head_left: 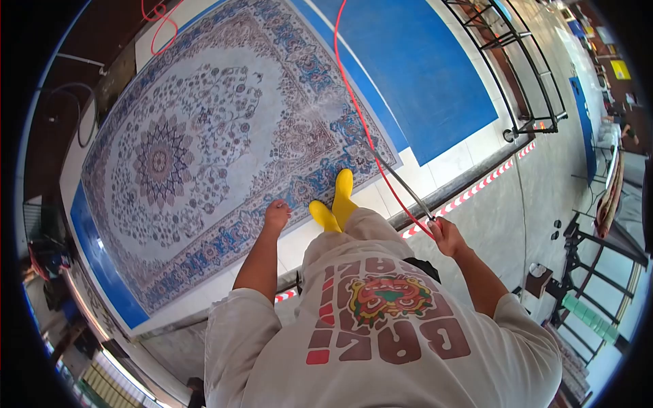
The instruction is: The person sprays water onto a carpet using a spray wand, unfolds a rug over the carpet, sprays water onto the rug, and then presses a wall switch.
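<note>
My right hand [447, 236] is wrapped round the handle end of a thin metal spray wand [405, 187], which points out over the edge of a patterned rug [272, 129]. A red hose [355, 102] runs from beside that hand, crosses the wand and continues up past the top of the view. My left hand [277, 214] hangs above the rug's near border, loosely curled with fingers somewhat apart and nothing visible in it. One of my yellow boots [344, 187] is on the rug's border, with the other yellow boot [322, 214] beside it at the edge.
Blue floor panels [435, 75] flank the rug, with white tiles [442, 163] along them. Red-and-white warning tape [486, 178] marks a step edge. A black metal rack [524, 75] stands at upper right. More red hose [163, 30] lies coiled at upper left.
</note>
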`<move>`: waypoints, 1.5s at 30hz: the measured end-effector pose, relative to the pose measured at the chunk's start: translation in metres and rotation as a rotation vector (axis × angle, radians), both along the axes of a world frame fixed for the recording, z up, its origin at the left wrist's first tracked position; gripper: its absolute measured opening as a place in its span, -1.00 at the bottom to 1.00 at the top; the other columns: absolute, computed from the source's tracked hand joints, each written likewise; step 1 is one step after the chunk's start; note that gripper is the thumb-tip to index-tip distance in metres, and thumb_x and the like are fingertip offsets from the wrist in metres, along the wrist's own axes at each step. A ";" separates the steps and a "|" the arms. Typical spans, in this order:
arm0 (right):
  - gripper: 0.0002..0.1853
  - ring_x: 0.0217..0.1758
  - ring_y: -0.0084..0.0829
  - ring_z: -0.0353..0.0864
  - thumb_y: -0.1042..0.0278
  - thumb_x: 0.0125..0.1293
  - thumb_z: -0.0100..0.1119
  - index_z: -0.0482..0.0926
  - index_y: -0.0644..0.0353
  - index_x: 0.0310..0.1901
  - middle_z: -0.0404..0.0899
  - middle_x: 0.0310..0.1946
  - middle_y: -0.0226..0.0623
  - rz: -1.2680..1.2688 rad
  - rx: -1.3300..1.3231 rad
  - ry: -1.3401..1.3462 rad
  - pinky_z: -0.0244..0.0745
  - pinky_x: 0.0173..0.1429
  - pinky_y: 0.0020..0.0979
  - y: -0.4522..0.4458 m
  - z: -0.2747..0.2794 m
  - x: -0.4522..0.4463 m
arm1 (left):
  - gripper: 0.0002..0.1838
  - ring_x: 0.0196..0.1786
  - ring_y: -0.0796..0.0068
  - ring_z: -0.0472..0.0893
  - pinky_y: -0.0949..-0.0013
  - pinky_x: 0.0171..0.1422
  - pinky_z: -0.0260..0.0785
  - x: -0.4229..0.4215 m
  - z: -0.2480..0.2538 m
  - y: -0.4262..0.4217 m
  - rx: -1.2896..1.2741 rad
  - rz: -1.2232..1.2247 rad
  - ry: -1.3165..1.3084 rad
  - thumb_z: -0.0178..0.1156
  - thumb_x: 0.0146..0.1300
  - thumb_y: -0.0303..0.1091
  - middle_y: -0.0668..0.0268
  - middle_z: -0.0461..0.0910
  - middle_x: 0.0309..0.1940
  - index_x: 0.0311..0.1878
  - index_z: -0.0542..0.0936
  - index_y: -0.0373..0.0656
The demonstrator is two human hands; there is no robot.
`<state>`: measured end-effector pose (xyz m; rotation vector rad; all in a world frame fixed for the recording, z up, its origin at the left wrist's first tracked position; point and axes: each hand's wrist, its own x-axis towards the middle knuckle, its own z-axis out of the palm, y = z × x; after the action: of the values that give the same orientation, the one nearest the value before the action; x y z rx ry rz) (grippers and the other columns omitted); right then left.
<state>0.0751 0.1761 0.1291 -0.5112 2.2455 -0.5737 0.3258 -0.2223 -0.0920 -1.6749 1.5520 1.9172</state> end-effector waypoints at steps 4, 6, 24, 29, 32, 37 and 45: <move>-0.49 -0.42 -0.02 0.52 -0.11 0.33 -0.06 0.45 0.30 -0.41 0.50 -0.56 0.01 0.140 0.274 -0.071 0.38 -0.30 -0.17 0.025 0.024 0.008 | -0.74 -0.48 0.41 0.54 0.39 -0.47 0.41 0.066 -0.010 0.029 0.109 0.205 -0.052 0.06 0.23 -0.44 0.21 0.56 -0.41 -0.01 0.45 -0.26; -0.49 -0.39 -0.01 0.53 -0.11 0.32 -0.07 0.46 0.29 -0.40 0.51 -0.54 0.02 0.192 0.318 -0.083 0.39 -0.26 -0.16 0.022 0.033 0.010 | -0.83 -0.44 0.31 0.51 0.26 -0.50 0.37 0.126 -0.071 0.055 0.377 0.337 0.117 0.03 0.20 -0.30 0.26 0.50 -0.44 -0.21 0.49 -0.15; -0.64 -0.44 0.04 0.53 0.07 0.34 0.01 0.42 0.27 -0.35 0.50 -0.58 -0.01 0.319 0.131 -0.039 0.38 -0.37 -0.20 0.072 0.029 -0.045 | -0.71 -0.24 0.34 0.61 0.33 -0.20 0.48 0.047 -0.066 0.166 0.205 -0.017 -0.092 0.08 0.16 -0.35 0.25 0.61 -0.28 -0.05 0.49 -0.20; -0.56 -0.26 0.06 0.58 -0.07 0.29 0.02 0.50 0.25 -0.29 0.58 -0.44 0.03 0.307 0.359 -0.006 0.44 -0.20 -0.13 0.152 0.016 -0.121 | -0.68 -0.29 0.22 0.58 0.28 -0.27 0.46 -0.047 -0.044 0.210 0.361 0.306 0.185 0.02 0.25 -0.41 0.11 0.58 -0.22 0.07 0.38 -0.22; -0.54 -0.21 0.04 0.58 -0.11 0.29 -0.01 0.52 0.22 -0.26 0.59 -0.38 0.01 0.341 0.462 -0.036 0.45 -0.14 -0.12 0.164 0.025 -0.163 | -0.66 -0.41 0.35 0.57 0.35 -0.41 0.41 -0.126 0.007 0.268 0.228 0.170 -0.009 0.09 0.23 -0.39 0.12 0.59 -0.34 0.07 0.42 -0.23; -0.53 -0.22 0.03 0.58 -0.13 0.29 -0.01 0.50 0.22 -0.24 0.60 -0.37 0.00 0.538 0.453 0.039 0.46 -0.14 -0.11 0.158 0.024 -0.210 | -0.56 -0.38 0.37 0.61 0.36 -0.28 0.47 -0.189 0.026 0.351 0.205 -0.042 0.167 0.07 0.20 -0.34 0.15 0.62 -0.36 0.14 0.40 -0.30; -0.49 -0.18 0.00 0.60 -0.19 0.26 -0.03 0.55 0.17 -0.18 0.61 -0.30 -0.03 0.959 0.457 0.017 0.47 -0.05 -0.11 0.082 0.017 -0.212 | -0.58 -0.31 0.38 0.63 0.38 -0.18 0.46 -0.129 0.017 0.349 0.014 0.065 0.144 0.11 0.19 -0.32 0.14 0.63 -0.36 0.11 0.42 -0.29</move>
<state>-0.1365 0.2584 0.1457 -1.2136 1.7630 0.4197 0.1965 0.1266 -0.0747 -1.6342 1.5472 2.1185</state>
